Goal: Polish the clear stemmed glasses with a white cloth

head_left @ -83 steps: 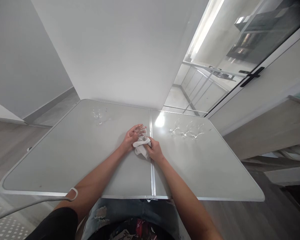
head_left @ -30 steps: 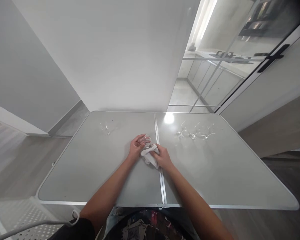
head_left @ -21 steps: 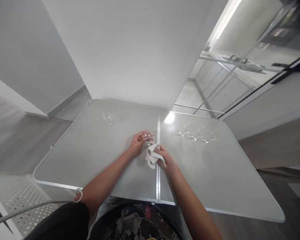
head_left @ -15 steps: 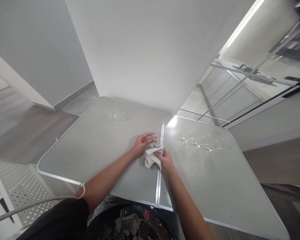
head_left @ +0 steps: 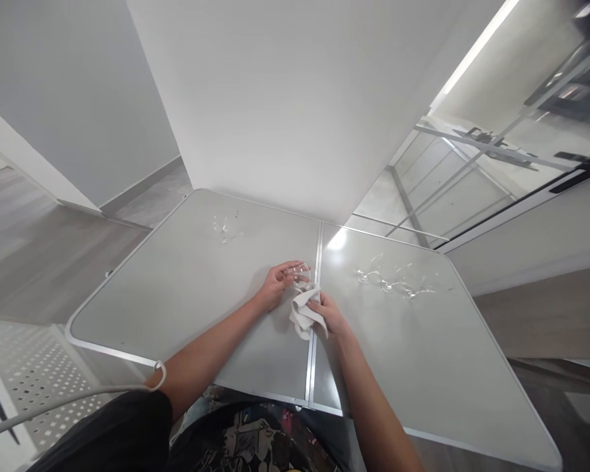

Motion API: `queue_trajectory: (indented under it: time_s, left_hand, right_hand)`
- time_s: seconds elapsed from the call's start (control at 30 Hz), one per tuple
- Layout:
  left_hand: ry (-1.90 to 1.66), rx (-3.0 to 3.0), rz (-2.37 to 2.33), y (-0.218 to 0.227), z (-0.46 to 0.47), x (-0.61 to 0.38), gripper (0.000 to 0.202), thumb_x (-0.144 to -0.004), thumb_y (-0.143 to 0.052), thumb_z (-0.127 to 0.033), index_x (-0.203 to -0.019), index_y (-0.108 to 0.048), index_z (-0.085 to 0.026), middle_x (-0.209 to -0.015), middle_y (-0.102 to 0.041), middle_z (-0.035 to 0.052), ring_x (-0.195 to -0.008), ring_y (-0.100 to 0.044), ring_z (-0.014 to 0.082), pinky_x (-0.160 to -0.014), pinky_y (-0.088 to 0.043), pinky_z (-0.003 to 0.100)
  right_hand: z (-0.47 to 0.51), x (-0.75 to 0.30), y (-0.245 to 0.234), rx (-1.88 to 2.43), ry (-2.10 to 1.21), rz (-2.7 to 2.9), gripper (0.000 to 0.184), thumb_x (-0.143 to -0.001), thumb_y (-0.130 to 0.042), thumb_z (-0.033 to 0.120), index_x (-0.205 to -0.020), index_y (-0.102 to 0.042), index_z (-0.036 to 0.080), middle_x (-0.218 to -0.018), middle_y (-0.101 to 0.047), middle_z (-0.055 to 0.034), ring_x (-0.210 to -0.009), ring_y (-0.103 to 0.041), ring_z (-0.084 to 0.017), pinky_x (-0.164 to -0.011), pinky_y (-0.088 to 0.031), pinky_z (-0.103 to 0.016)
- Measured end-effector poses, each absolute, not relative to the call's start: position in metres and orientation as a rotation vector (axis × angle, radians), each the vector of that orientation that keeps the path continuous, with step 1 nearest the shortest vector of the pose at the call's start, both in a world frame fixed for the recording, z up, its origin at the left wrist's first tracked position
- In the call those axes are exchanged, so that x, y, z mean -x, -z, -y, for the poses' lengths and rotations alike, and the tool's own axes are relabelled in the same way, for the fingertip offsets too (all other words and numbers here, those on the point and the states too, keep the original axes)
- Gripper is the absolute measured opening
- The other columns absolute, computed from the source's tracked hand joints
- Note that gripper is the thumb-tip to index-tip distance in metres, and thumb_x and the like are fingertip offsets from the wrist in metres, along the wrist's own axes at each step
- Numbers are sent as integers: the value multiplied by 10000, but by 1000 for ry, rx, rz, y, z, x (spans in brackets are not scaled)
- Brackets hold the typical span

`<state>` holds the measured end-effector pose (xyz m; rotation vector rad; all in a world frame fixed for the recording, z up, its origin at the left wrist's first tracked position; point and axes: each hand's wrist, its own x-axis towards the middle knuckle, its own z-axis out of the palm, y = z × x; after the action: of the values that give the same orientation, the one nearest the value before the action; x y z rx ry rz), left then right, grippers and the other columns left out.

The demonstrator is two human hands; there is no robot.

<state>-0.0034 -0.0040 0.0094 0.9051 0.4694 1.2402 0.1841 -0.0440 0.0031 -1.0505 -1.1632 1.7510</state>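
Over the middle of the grey folding table (head_left: pixel 177 282), my left hand (head_left: pixel 276 283) is wrapped round a clear stemmed glass (head_left: pixel 302 275), its bowl showing past the fingers. My right hand (head_left: pixel 329 313) grips a crumpled white cloth (head_left: pixel 305 316) close below the bowl. The cloth covers the lower part of the glass, so its stem and foot are hidden. Whether the cloth presses on the glass there I cannot tell exactly.
Several clear stemmed glasses (head_left: pixel 387 286) stand on the table's right half. Another clear glass (head_left: pixel 223 229) is at the back left. A metal seam (head_left: pixel 311 367) divides the tabletop. A white wall (head_left: pixel 285 118) rises behind it, and a white cable (head_left: pixel 78 397) runs by my left arm.
The white cloth has shifted slightly and folded differently, its loose end now hanging further right and lower. My left hand keeps its hold on the glass.
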Motion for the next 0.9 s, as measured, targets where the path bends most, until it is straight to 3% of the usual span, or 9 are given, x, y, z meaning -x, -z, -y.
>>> queue_trajectory:
  time_s: [0.17,0.27,0.4,0.53,0.67,0.9]
  left_hand:
    - [-1361,-996,-531,-2,1,3,617,-745,-852,-425,-1268,-651,-166,-1309,-659,216,-1018,-727,313,-878,-564,424]
    - [-1371,-1010,-518,-3,2,3,603,-790,-815,-443,-1302,-620,-190,-1364,-620,212,-1058,-719,324,-862,-563,403]
    - [-1453,-964,-546,-6,1,2,621,-772,-825,-472,-1294,-597,-224,-1381,-591,179,-1100,-704,320,-881,-572,395]
    - [-1540,-948,-621,-5,-2,2,755,-776,-813,-499,-1426,-496,-283,-1424,-509,144,-1190,-661,325,-942,-583,427]
    - [-1547,-1071,-652,-3,-1,0,652,-723,-870,-426,-1282,-585,-251,-1403,-485,114,-1228,-629,326,-991,-583,459]
    - [-1465,-1173,-604,-8,3,0,589,-743,-864,-344,-1254,-596,-226,-1387,-486,119,-1188,-658,317,-993,-580,463]
  right_hand:
    - [45,-180,-4,1225,-971,1642,333,-853,-636,309,-1160,-717,210,-1064,-752,-76,-954,-682,-248,-852,-526,-358]
    - [46,-181,-8,1255,-855,1551,305,-899,-551,293,-1135,-722,202,-1014,-754,-65,-890,-683,-216,-827,-526,-333]
    - [44,-185,-9,1400,-684,935,305,-923,-592,425,-1062,-710,181,-947,-734,-70,-867,-667,-208,-788,-538,-334]
    - [38,-177,-9,1221,-973,609,380,-844,-714,468,-1089,-701,177,-1044,-738,-88,-943,-689,-238,-848,-554,-397]
    - [35,-163,-9,916,-1332,647,419,-887,-667,521,-1133,-708,183,-1193,-720,-113,-1080,-678,-251,-969,-521,-423]
    - [33,-174,7,1234,-1091,738,352,-768,-814,436,-939,-723,143,-896,-740,-73,-780,-657,-206,-735,-540,-360]
